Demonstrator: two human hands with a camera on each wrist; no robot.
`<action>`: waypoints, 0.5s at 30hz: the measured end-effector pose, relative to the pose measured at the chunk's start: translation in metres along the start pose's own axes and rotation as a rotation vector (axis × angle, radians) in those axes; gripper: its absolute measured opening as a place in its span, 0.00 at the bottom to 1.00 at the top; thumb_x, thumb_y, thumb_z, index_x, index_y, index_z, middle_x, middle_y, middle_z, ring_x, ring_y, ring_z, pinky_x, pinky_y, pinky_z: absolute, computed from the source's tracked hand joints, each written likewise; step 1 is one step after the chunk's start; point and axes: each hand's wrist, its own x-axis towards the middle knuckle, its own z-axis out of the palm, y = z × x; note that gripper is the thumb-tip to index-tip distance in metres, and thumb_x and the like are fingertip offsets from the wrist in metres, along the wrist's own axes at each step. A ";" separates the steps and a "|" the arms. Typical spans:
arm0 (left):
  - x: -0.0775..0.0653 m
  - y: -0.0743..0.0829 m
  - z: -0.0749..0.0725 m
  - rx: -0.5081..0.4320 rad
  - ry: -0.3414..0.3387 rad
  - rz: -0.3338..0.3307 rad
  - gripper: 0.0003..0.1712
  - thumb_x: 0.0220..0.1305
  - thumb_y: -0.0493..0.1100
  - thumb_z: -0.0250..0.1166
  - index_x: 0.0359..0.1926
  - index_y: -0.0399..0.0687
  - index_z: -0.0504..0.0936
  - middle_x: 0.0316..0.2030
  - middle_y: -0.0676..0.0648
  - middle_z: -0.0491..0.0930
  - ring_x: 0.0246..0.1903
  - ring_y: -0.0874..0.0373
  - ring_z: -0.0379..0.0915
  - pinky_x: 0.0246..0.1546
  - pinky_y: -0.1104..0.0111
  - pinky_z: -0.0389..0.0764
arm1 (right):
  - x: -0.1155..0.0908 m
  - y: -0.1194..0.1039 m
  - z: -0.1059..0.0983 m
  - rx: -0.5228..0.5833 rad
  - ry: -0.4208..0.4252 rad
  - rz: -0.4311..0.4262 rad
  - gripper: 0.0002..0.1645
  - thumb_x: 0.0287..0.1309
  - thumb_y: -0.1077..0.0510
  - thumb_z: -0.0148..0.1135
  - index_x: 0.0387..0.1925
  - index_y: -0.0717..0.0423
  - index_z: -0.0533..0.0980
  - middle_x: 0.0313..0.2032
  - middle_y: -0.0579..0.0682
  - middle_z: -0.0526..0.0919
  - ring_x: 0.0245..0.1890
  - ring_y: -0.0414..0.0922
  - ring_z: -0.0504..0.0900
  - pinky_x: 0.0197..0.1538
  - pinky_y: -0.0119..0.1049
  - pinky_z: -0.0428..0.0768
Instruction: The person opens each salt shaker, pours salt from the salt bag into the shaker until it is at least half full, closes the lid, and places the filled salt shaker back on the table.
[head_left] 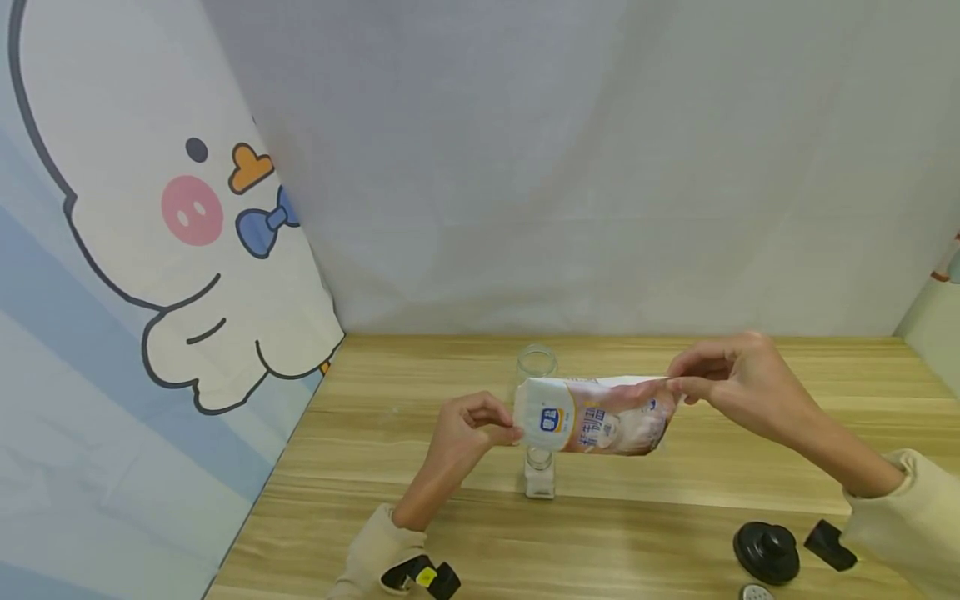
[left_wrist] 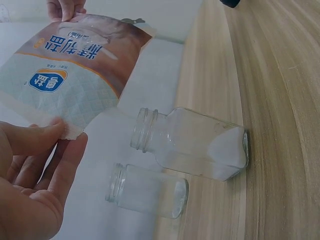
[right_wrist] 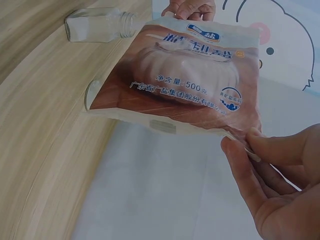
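Note:
Both hands hold a printed salt bag in the air over the wooden table, stretched sideways between them. My left hand pinches a corner at its pale end between thumb and fingers. At the brown end, my right hand pinches another corner. Below the bag's pale end stands a small square glass jar, uncapped, its mouth close under the bag in the head view. White grains lie in its bottom. A second open glass jar stands farther back, partly hidden behind the bag.
Near the table's front right lie a black knobbed lid and a perforated shaker cap, cut off by the frame edge. A grey-white cloth hangs behind the table; a cartoon-print sheet hangs at left.

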 end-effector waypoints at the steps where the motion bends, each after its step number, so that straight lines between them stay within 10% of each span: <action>1: 0.000 0.000 0.000 0.000 -0.001 0.000 0.08 0.46 0.24 0.69 0.27 0.27 0.77 0.26 0.39 0.82 0.30 0.54 0.80 0.34 0.63 0.84 | 0.000 -0.001 0.000 -0.001 0.000 0.002 0.05 0.50 0.70 0.67 0.28 0.58 0.82 0.26 0.48 0.84 0.20 0.37 0.80 0.23 0.32 0.79; 15: -0.002 0.002 -0.002 -0.023 -0.008 -0.003 0.08 0.46 0.24 0.69 0.27 0.27 0.77 0.26 0.39 0.82 0.29 0.55 0.80 0.34 0.63 0.84 | -0.001 -0.011 -0.004 0.003 -0.005 0.011 0.06 0.51 0.69 0.66 0.27 0.56 0.82 0.25 0.47 0.84 0.21 0.39 0.81 0.24 0.32 0.81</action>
